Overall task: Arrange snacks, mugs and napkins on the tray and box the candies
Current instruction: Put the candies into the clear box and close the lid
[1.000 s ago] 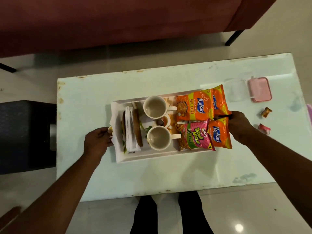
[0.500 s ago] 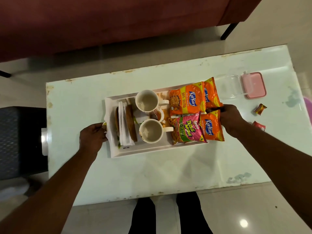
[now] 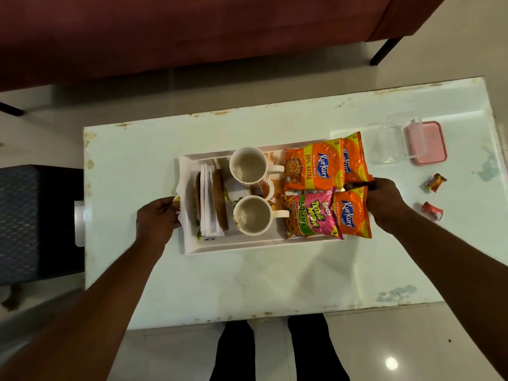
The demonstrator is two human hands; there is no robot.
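At either end of the white tray (image 3: 236,244), my two hands grip its handles: my left hand (image 3: 159,219) is wrapped shut around the left handle, and my right hand (image 3: 384,202) is closed on the right handle, which is mostly hidden under the snack packets. The tray sits near the middle of the pale worktop (image 3: 275,279). Just inside my left hand, a stack of white napkins (image 3: 207,202) stands in a brown holder. Beside it are two cream mugs, the far mug (image 3: 248,167) and the near mug (image 3: 253,215), both upright with handles pointing right. To their right lie four snack packets: a large orange Kurkure packet (image 3: 313,167) overlapping another orange packet (image 3: 356,158) at the far side, and a pink Bingo packet (image 3: 312,215) overlapping a third orange packet (image 3: 353,213) at the near side; the right-hand ones overhang the tray's edge. Beyond my right hand, on the bare worktop, two wrapped candies lie apart from the tray: a far candy (image 3: 435,182) and a near candy (image 3: 432,210). Further back stands a clear box (image 3: 389,144) with its pink lid (image 3: 426,142) touching its right side.
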